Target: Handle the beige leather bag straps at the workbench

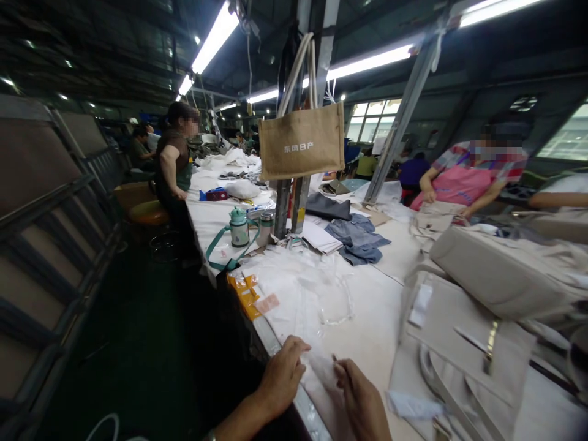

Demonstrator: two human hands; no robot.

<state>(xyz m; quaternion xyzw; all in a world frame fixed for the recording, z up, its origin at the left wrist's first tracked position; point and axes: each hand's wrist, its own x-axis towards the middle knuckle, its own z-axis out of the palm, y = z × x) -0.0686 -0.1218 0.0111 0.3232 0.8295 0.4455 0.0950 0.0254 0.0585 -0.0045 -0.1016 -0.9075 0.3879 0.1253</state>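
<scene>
**Clear plastic [305, 285] beyond both hands**

On the tabletop [367, 300], it lies just on the far side of the left hand [282, 375], loosely spread, and the right hand [361, 395], curled, its grip unclear. Beige bags [468, 343] lie right.

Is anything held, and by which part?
The right hand seems to pinch a small dark thing, too blurred to name its part; the left hand seems empty.

Bottle [239, 231]: on table [379, 306], way past left hand [282, 375]
Tote [302, 141]: hanging beyond both hands
Bags [500, 269]: piled right of right hand [362, 395]
</scene>
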